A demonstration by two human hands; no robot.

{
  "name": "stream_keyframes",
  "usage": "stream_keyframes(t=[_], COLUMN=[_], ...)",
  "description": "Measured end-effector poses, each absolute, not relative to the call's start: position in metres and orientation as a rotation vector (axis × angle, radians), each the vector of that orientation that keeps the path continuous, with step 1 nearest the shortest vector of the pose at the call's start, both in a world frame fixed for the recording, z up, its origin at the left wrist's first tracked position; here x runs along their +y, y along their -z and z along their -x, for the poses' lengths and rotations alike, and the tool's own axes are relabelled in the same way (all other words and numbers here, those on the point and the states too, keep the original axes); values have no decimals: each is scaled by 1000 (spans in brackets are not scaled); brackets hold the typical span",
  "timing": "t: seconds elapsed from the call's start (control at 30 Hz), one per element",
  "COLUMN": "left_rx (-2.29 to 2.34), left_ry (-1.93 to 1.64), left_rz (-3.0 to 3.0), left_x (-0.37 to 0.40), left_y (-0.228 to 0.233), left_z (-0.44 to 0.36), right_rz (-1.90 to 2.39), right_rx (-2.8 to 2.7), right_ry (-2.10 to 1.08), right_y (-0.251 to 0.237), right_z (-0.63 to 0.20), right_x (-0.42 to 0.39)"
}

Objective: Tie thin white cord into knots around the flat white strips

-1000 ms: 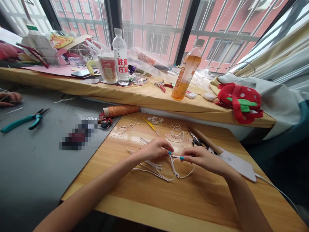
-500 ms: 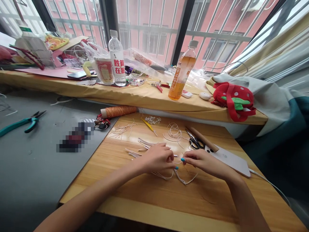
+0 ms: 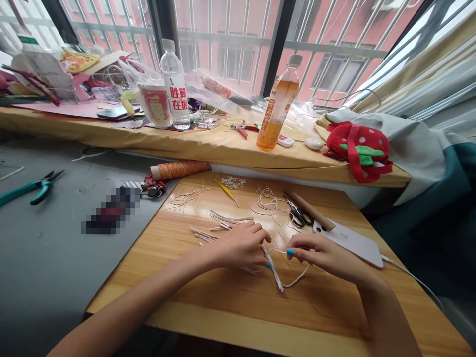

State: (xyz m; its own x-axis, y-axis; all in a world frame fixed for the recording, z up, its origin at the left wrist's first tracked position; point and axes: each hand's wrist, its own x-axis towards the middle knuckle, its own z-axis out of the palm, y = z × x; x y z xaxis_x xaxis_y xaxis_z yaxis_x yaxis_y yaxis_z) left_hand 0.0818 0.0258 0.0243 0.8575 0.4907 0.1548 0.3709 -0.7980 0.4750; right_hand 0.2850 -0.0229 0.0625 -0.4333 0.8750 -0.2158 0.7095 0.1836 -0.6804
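My left hand (image 3: 243,245) is closed on a small bundle of white cord (image 3: 274,273), whose folded end slants out toward the table's front. My right hand (image 3: 320,252) is a short way to the right, thumb and finger pinched on a strand of the same cord. A thin white length spans the gap between the hands, and a loose loop curves from the bundle's tip up toward the right fingers. Cut lengths of white cord (image 3: 206,235) lie under and behind my left wrist. My fingers partly hide the bundle's upper end.
Behind the hands lie yellow tweezers (image 3: 226,191), small white pieces (image 3: 233,182), a coil of thin cord (image 3: 267,199) and scissors (image 3: 298,218). A phone (image 3: 353,243) with a cable and a brown tube (image 3: 310,210) are at right. Bottles (image 3: 277,119) stand on the sill.
My right hand has moved slightly right, widening the gap between the hands. The bundle under my left hand has come into fuller view, pointing more toward the front. The camera has shifted slightly.
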Motion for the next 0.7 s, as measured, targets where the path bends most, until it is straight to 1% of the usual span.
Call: stream_keyframes(t=[0.13, 0.33, 0.57, 0.63, 0.7], left_rx=[589, 549, 510, 513, 543], left_ry=[-379, -215, -273, -317, -362], left_rz=[-2559, -2471, -2561, -2602, -2623], left_x=[25, 27, 25, 24, 23], left_y=[-28, -29, -18, -12, -9], left_z=[-80, -80, -85, -85, -85], right_rz=[1515, 1649, 1684, 1717, 1750], right_rx=[-2264, -2344, -2306, -2308, -2274], right_ry=[-1128, -1088, -1055, -1016, -850], right_y=[-62, -55, -48, -44, -43], right_z=[-291, -288, -289, -290, -291], right_x=[-22, -18, -18, -17, -15])
